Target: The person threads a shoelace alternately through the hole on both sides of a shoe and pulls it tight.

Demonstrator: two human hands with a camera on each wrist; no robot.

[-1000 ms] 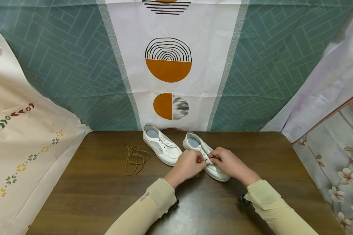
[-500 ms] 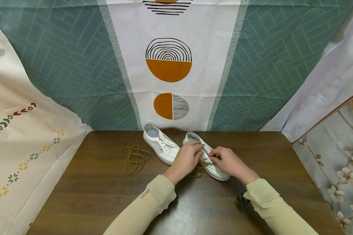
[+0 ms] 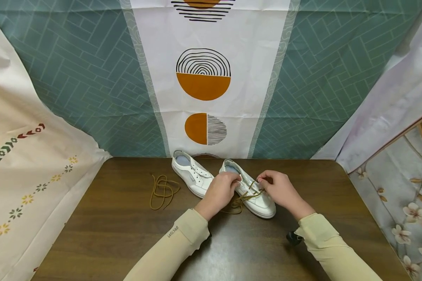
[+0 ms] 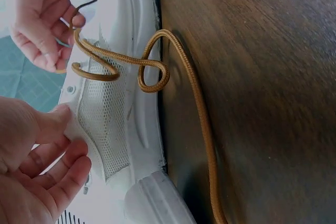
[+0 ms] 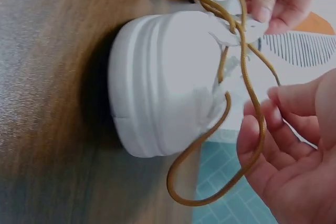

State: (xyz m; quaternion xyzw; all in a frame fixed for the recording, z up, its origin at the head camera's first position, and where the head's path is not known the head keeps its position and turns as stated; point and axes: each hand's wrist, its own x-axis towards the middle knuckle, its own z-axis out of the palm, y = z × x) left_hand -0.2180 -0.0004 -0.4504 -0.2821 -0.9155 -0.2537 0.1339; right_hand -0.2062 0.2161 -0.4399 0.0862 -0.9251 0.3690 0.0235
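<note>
A white shoe [image 3: 263, 207] with a brown shoelace [image 5: 247, 77] threaded through its front eyelets stands on the table, toe towards the near right. My left hand [image 3: 219, 192] is at its left side; in the left wrist view the thumb and fingers of my left hand [image 4: 39, 156] pinch the eyelet flap [image 4: 79, 114]. Just right of the shoe, my right hand [image 3: 281, 190] holds the lace. In the right wrist view, thumb and fingertips of my right hand [image 5: 294, 145] pinch the lace near its dark tip, while a loop hangs beside the toe. The lace's other part trails over the shoe's left side.
A second white shoe [image 3: 193, 177], without a lace, stands to the left, partly behind my left hand. Farther left lies a loose brown lace [image 3: 160, 189] on the brown wooden table [image 3: 126, 234]. A patterned cloth [image 3: 204, 89] hangs behind the table.
My left hand has moved from the front eyelets up along the flap. My right hand has drawn back to the right with the lace, and more lace now shows across the shoe.
</note>
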